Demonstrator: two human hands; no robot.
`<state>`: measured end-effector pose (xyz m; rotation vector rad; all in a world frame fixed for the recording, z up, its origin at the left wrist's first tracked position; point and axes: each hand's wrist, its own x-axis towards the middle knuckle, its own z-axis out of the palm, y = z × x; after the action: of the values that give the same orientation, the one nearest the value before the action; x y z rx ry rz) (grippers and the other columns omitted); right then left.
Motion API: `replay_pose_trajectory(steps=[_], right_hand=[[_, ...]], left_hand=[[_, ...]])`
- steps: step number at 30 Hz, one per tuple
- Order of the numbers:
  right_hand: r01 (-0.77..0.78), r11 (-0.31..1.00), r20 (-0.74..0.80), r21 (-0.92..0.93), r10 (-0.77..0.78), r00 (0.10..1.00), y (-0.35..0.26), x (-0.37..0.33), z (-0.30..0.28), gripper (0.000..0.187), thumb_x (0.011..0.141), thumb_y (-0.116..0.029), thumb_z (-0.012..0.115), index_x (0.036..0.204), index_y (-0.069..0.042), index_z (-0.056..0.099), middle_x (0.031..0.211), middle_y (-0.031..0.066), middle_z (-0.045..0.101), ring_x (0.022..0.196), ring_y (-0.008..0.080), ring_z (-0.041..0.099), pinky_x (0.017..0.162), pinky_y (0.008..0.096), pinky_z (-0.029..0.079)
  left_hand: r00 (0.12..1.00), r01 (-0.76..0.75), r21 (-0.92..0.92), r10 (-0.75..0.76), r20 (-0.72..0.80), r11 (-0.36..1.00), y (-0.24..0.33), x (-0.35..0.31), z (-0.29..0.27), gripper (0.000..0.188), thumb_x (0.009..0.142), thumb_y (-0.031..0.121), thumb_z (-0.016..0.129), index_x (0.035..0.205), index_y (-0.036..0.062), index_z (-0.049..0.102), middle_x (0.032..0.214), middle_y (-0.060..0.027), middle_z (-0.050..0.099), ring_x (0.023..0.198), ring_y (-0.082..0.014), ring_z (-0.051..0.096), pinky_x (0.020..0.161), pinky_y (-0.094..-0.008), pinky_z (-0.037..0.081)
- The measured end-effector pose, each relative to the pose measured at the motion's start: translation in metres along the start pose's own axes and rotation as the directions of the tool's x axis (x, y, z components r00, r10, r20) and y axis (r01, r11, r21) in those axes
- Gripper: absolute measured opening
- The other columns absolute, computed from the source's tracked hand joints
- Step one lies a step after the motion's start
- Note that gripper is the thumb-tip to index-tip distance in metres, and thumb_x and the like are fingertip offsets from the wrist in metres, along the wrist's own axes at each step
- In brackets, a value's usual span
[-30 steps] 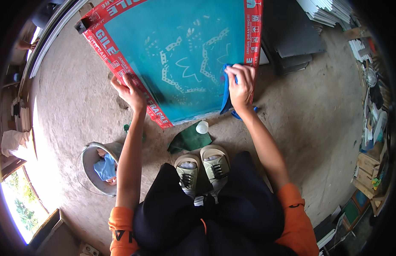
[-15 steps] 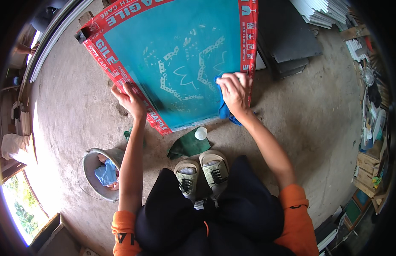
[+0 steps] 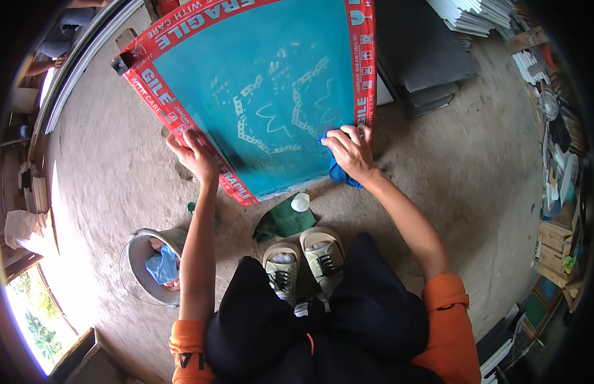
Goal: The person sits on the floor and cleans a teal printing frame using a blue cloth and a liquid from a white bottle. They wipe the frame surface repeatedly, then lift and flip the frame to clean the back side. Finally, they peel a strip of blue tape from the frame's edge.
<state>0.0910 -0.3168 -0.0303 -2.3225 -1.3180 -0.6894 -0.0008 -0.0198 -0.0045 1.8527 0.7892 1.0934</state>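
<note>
A screen-printing frame (image 3: pixel 201 83) with teal mesh and red tape round its border is tilted up in front of me, pale line patterns showing on it. My left hand (image 3: pixel 196 157) grips its left edge, thumb on the tape and other fingers partly hidden. Near the lower right corner my right hand (image 3: pixel 349 151) is closed round a bunched blue cloth (image 3: pixel 339 174), pressed against the mesh beside the tape. Just below the frame, a small white container (image 3: pixel 300 202) rests on a dark green cloth (image 3: pixel 281 221) by my shoes.
To the left stands a grey bucket (image 3: pixel 138 259) with a light blue cloth (image 3: pixel 162 265) and other rags inside. Dark flat panels (image 3: pixel 431 57) lie at the far right, near a white stack (image 3: pixel 473 14). Another person's hand (image 3: pixel 56 62) shows at far left. Clutter lines the right wall.
My right hand and the blue cloth are slightly lower on the mesh. The frame appears shifted a little to the left in view; my left hand keeps its hold.
</note>
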Motion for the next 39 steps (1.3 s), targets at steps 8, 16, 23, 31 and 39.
replay_pose_trajectory(steps=[8, 16, 23, 31, 39], right_hand=[[-0.083, 0.996, -0.077, 0.034, 0.085, 0.993, -0.008, 0.009, 0.002, 0.014, 0.071, -0.010, 0.067, 0.082, -0.015, 0.059, 0.087, -0.0064, 0.057, 0.087, 0.0135, 0.050, 0.079, 0.0371, 0.031], [-0.155, 0.988, -0.166, 0.002, 0.153, 0.974, 0.011, -0.007, -0.003, 0.014, 0.069, -0.010, 0.070, 0.078, -0.015, 0.060, 0.083, -0.0053, 0.058, 0.083, 0.0138, 0.052, 0.079, 0.0374, 0.031], [-0.176, 0.984, -0.141, 0.041, 0.180, 0.974, -0.006, 0.014, -0.002, 0.014, 0.072, -0.011, 0.067, 0.081, -0.015, 0.058, 0.083, -0.0055, 0.057, 0.085, 0.0133, 0.052, 0.081, 0.0367, 0.032], [-0.049, 0.999, -0.122, 0.023, 0.052, 0.991, 0.012, 0.011, -0.006, 0.013, 0.071, -0.009, 0.066, 0.080, -0.016, 0.060, 0.082, -0.0063, 0.057, 0.086, 0.0132, 0.050, 0.080, 0.0365, 0.031], [-0.182, 0.983, -0.126, 0.039, 0.186, 0.975, 0.013, 0.008, -0.014, 0.012, 0.070, -0.012, 0.068, 0.076, -0.015, 0.058, 0.081, -0.0067, 0.057, 0.086, 0.0146, 0.049, 0.080, 0.0374, 0.030]], left_hand=[[1.000, -0.013, 0.011, 0.014, -0.016, 1.000, -0.001, 0.001, 0.001, 0.034, 0.094, 0.033, 0.044, 0.112, 0.0037, 0.042, 0.087, -0.0146, 0.058, 0.073, -0.0200, 0.055, 0.064, -0.0351, 0.044], [1.000, -0.029, -0.005, 0.028, -0.012, 1.000, 0.000, 0.000, -0.002, 0.036, 0.094, 0.032, 0.045, 0.115, 0.0033, 0.041, 0.083, -0.0142, 0.058, 0.071, -0.0197, 0.055, 0.065, -0.0348, 0.044], [1.000, 0.004, 0.037, -0.004, -0.010, 0.999, -0.002, 0.000, -0.001, 0.036, 0.094, 0.032, 0.044, 0.117, 0.0048, 0.041, 0.086, -0.0152, 0.059, 0.074, -0.0234, 0.057, 0.066, -0.0360, 0.045], [1.000, -0.014, 0.004, 0.014, -0.020, 1.000, 0.001, 0.001, 0.000, 0.035, 0.094, 0.032, 0.044, 0.115, 0.0047, 0.041, 0.084, -0.0152, 0.059, 0.069, -0.0219, 0.057, 0.062, -0.0347, 0.046], [0.997, -0.067, 0.033, 0.068, -0.027, 0.997, 0.002, 0.000, -0.001, 0.035, 0.094, 0.033, 0.044, 0.114, 0.0044, 0.040, 0.081, -0.0134, 0.059, 0.067, -0.0194, 0.056, 0.061, -0.0336, 0.045]])
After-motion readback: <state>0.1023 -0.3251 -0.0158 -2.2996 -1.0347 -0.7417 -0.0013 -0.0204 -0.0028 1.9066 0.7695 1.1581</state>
